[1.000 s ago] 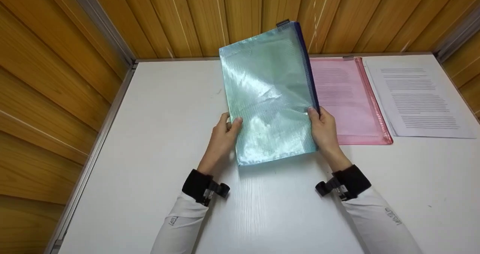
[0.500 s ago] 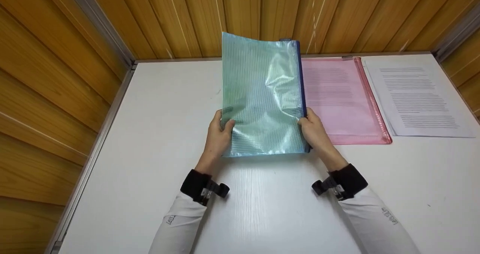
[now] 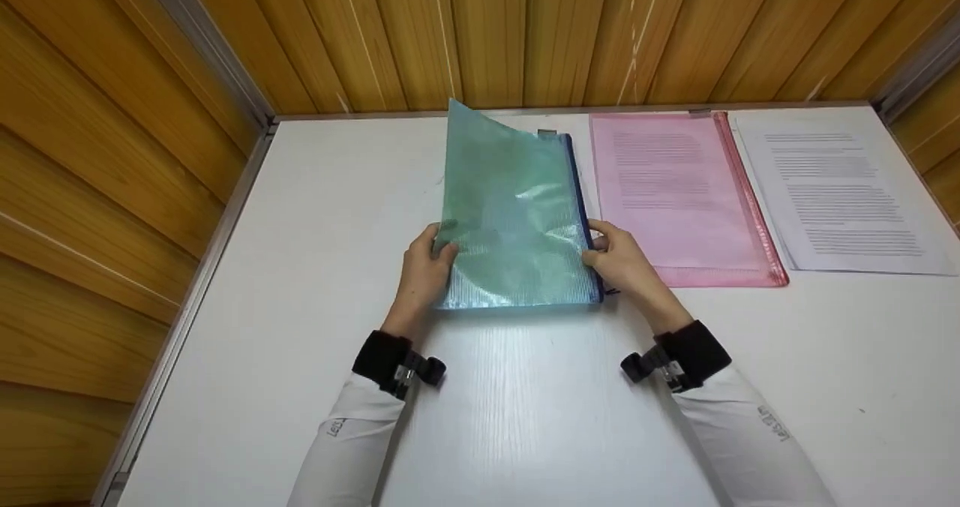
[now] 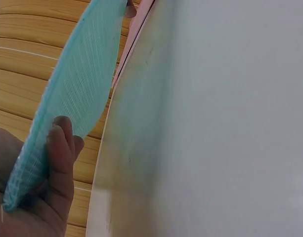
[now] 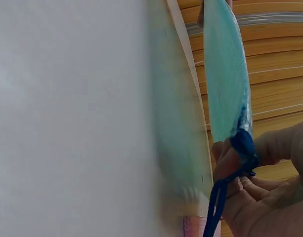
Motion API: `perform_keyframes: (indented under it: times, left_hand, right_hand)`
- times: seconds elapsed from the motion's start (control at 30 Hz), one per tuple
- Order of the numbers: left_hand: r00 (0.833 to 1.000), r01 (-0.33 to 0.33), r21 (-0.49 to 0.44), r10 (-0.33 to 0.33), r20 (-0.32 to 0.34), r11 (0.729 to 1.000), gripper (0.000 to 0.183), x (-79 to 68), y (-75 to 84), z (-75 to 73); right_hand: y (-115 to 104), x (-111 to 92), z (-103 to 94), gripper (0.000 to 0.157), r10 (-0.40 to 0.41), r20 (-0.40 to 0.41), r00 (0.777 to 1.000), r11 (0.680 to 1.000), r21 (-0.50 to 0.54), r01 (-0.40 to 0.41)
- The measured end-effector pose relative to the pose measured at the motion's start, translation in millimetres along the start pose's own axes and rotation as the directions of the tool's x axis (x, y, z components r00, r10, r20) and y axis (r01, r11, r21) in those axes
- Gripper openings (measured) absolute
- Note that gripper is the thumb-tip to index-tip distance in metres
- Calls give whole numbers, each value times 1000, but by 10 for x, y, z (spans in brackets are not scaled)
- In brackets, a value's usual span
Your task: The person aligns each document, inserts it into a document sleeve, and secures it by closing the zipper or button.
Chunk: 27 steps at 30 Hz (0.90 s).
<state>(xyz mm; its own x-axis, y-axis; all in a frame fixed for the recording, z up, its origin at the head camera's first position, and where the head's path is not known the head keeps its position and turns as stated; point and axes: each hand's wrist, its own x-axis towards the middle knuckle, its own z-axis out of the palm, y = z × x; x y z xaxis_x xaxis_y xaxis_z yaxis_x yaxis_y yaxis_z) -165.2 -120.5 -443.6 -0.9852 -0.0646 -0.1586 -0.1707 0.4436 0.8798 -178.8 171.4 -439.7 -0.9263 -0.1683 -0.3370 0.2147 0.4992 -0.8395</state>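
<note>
Between both hands is a translucent teal zip folder (image 3: 517,214) with a dark blue zip edge on its right. The left hand (image 3: 424,267) grips its left edge, thumb on top and fingers underneath. At the right edge, by the zip, the right hand (image 3: 619,256) pinches it with thumb and fingers. The left wrist view shows the teal folder (image 4: 77,84) raised above the table, apart from it. A blue cord (image 5: 218,205) hangs from the folder's corner beside the right hand in the right wrist view. The folder's far left corner bends upward.
A pink zip folder (image 3: 675,199) with a printed sheet inside lies flat to the right of the teal one. Farther right lie printed papers (image 3: 847,199). A wooden panel wall (image 3: 487,42) borders the back of the white table (image 3: 315,304).
Both hands have lowered the teal folder toward the table and tilted it flatter. It has shifted slightly left, so more of the pink folder shows.
</note>
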Motion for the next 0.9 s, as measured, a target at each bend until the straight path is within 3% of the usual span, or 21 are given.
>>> perform_keyframes:
  times: [0.13, 0.37, 0.5, 0.57, 0.7, 0.8, 0.9]
  left_hand:
    - [1000, 17, 30, -17, -14, 999, 51, 43, -54, -52]
    - [991, 123, 81, -118, -56, 989, 58, 61, -119, -129]
    - [994, 89, 202, -75, -79, 975, 54, 7, -85, -126]
    - [995, 40, 309, -10, -100, 950, 51, -47, -54, -101]
    - [981, -98, 496, 169, -99, 863, 43, -182, 44, -3]
    - [961, -220, 555, 275, -17, 802, 37, -281, 127, 100]
    - [948, -303, 583, 299, 107, 754, 36, -360, 177, 203]
  right_hand:
    - [18, -16, -17, 70, -14, 16, 1000, 1000, -21, 14]
    - [80, -83, -27, 59, -12, 96, 995, 999, -52, 17]
    - [79, -147, -47, 50, -30, 78, 996, 995, -92, 37]
    - [71, -182, -37, 46, -83, 52, 995, 985, -146, 90]
    - [45, -261, 30, 43, -211, 33, 977, 933, -290, 212]
    - [22, -311, 96, 43, -272, 63, 960, 875, -400, 274]
    - [0, -348, 149, 45, -284, 117, 952, 820, -485, 304]
